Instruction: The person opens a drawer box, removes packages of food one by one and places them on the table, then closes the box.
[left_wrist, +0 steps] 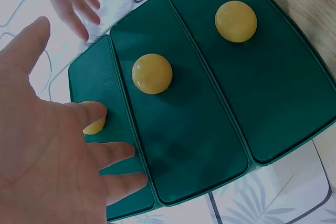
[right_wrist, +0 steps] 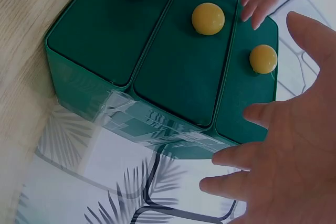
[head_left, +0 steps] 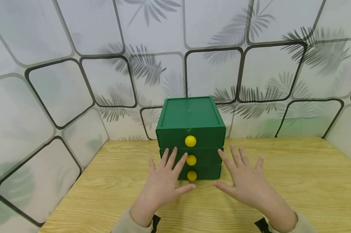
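Note:
A green box of three stacked drawers [head_left: 190, 113] stands on the table, each drawer front bearing a round yellow knob [head_left: 190, 141]. All the drawers look closed. My left hand [head_left: 164, 186] is spread in front of the box's left side, fingers straight and holding nothing; it overlaps the lower drawers in the head view. My right hand [head_left: 248, 184] is spread likewise at the box's right front corner, palm toward the box. In the left wrist view, a left fingertip partly covers the top knob [left_wrist: 94, 125]. Clear tape [right_wrist: 118, 103] runs along the box's side in the right wrist view.
The box stands on a light wood table [head_left: 111, 181], near its back edge. Behind and to the left rises a wall [head_left: 158, 35] covered in a pale pattern of rounded outlines and grey leaves.

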`<state>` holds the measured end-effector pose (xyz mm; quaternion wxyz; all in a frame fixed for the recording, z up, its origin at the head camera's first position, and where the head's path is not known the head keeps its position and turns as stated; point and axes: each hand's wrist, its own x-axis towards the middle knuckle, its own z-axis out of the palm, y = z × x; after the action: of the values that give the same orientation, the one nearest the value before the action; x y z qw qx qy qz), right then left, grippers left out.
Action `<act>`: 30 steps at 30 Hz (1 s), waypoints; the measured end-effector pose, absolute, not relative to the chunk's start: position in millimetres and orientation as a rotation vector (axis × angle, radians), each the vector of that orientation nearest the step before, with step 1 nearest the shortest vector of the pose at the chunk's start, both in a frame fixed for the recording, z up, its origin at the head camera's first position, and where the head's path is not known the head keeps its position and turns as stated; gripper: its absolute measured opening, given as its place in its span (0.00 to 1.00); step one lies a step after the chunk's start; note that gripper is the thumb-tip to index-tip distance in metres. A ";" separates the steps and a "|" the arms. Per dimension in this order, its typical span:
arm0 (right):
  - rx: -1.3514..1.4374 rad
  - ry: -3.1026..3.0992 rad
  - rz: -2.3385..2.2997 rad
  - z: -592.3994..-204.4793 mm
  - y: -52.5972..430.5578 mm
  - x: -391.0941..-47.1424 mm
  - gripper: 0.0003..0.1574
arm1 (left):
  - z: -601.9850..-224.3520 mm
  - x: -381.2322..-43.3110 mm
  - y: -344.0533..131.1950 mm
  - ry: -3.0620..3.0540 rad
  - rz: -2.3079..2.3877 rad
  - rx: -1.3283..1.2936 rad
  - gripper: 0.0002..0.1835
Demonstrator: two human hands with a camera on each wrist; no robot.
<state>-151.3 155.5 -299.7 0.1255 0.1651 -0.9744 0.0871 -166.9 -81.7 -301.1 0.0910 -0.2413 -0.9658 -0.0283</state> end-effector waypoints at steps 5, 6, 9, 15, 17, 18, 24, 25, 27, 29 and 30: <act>0.479 -2.841 0.253 -299.3 155.0 -151.4 0.57 | -300.9 -167.0 -82.1 -2.874 -0.093 -0.721 0.46; 0.480 -2.839 0.251 -299.3 154.8 -151.4 0.57 | -301.1 -167.0 -82.2 -2.872 -0.096 -0.724 0.46; 0.480 -2.825 0.244 -299.6 154.2 -151.7 0.56 | -301.0 -166.6 -82.4 -2.866 -0.103 -0.730 0.46; 0.454 -2.806 0.261 -298.9 152.1 -152.1 0.53 | -300.5 -167.3 -81.6 -2.845 -0.123 -0.728 0.44; 0.447 -2.794 0.276 -298.2 151.4 -151.9 0.51 | -300.7 -167.5 -81.1 -2.826 -0.126 -0.731 0.44; 0.446 -2.781 0.276 -297.8 151.1 -151.8 0.50 | -300.8 -167.6 -80.8 -2.814 -0.122 -0.733 0.43; 0.448 -2.713 0.276 -296.8 149.6 -151.7 0.45 | -301.8 -168.3 -80.0 -2.749 -0.090 -0.746 0.40; 0.449 -2.701 0.278 -296.8 149.4 -151.6 0.44 | -301.8 -168.5 -79.8 -2.743 -0.088 -0.746 0.40; 0.448 -2.679 0.284 -296.7 148.8 -151.4 0.41 | -301.7 -169.1 -79.4 -2.733 -0.082 -0.746 0.38; 0.449 -2.656 0.292 -296.5 148.3 -151.5 0.40 | -301.6 -169.3 -78.8 -2.733 -0.068 -0.742 0.36; 0.449 -2.648 0.296 -296.5 147.9 -151.5 0.39 | -301.6 -169.3 -78.5 -2.734 -0.062 -0.740 0.35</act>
<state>-151.5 147.9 -296.5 0.2179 0.1620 -0.9565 0.1069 -169.3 -78.5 -301.6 0.1535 -0.2581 -0.9536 -0.0217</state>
